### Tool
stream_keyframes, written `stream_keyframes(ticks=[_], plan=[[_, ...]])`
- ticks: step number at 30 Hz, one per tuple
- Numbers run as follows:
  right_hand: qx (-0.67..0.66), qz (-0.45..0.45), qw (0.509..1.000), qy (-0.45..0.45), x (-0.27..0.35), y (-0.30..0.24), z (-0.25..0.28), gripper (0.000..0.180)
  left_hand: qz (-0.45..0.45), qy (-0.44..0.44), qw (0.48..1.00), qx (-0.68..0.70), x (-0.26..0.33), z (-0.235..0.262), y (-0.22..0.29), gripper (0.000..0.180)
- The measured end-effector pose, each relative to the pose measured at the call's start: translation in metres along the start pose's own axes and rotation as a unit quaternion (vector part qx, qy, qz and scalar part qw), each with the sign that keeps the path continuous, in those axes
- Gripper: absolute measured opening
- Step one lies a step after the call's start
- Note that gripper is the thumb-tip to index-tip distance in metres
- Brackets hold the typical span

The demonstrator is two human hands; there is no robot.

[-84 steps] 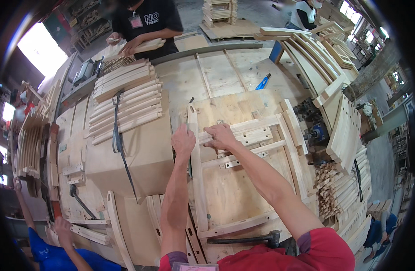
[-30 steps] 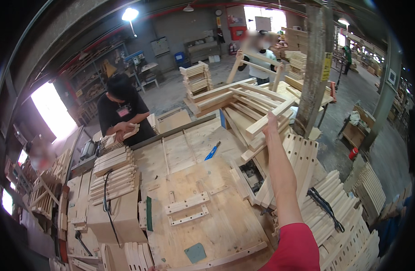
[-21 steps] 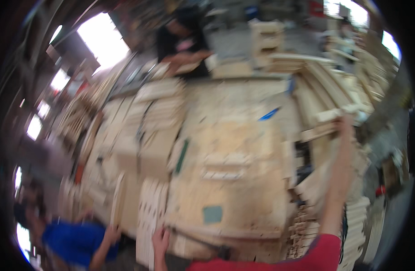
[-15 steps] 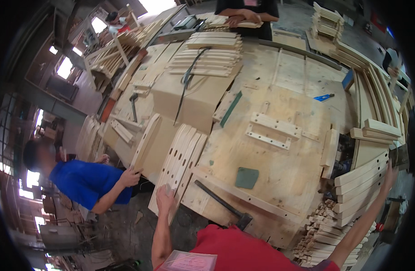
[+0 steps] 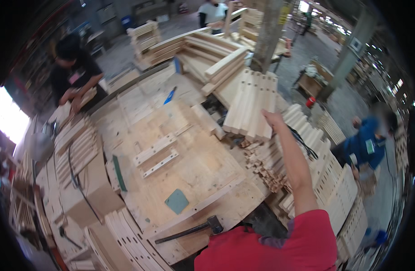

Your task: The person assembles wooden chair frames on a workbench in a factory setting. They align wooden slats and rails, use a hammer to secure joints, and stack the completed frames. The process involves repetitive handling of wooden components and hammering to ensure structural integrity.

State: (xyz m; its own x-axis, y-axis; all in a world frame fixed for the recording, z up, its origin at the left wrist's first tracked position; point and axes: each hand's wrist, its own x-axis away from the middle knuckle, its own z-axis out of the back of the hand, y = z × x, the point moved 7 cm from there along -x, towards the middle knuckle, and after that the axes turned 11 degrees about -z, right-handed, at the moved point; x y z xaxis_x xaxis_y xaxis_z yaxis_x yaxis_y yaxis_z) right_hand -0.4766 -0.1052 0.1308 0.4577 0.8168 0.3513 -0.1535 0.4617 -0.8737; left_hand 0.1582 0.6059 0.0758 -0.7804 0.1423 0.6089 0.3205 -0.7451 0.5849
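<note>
My right arm reaches out to a row of pale wooden bars (image 5: 248,106) with dark slots near their far ends. My right hand (image 5: 274,120) is on the right-hand bar, its fingers bent over the wood. My left hand is out of view. On the plywood bench top (image 5: 212,158) lies a small assembly of drilled wooden strips (image 5: 156,153). A hammer (image 5: 189,229) with a long dark handle rests at the near edge, close to my body. Left of it are slotted wooden slats (image 5: 133,241).
Small wood sticks (image 5: 266,165) are piled below the bars. Slotted boards (image 5: 336,192) stand at the right, near a person in blue (image 5: 363,142). Another person in black (image 5: 75,72) works across the bench. A concrete pillar (image 5: 266,43) rises beyond the bars.
My view has swung to the right. My left hand, earlier on the slotted slats, has left the view. My right hand has moved from the slotted end of the bars to their side.
</note>
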Motion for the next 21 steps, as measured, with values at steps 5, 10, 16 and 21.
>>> stream_keyframes(ticks=[5,10,16,21], plan=[[-0.053,-0.013,0.998,0.038,0.056,-0.020,0.062,0.052,0.039,-0.002,0.999,0.027,0.014,0.005,-0.069,0.055],[-0.040,0.116,0.985,-0.123,0.174,-0.021,-0.002,0.049,-0.322,-0.019,0.942,0.090,0.001,0.007,-0.046,0.060],[0.062,0.045,0.939,-0.336,0.254,0.026,-0.132,0.052,-0.440,-0.119,0.886,0.089,0.008,-0.129,0.145,0.081],[0.348,0.100,0.925,-0.115,0.192,0.076,-0.204,0.064,-0.458,-0.090,0.884,-0.034,-0.058,-0.208,0.218,0.075]])
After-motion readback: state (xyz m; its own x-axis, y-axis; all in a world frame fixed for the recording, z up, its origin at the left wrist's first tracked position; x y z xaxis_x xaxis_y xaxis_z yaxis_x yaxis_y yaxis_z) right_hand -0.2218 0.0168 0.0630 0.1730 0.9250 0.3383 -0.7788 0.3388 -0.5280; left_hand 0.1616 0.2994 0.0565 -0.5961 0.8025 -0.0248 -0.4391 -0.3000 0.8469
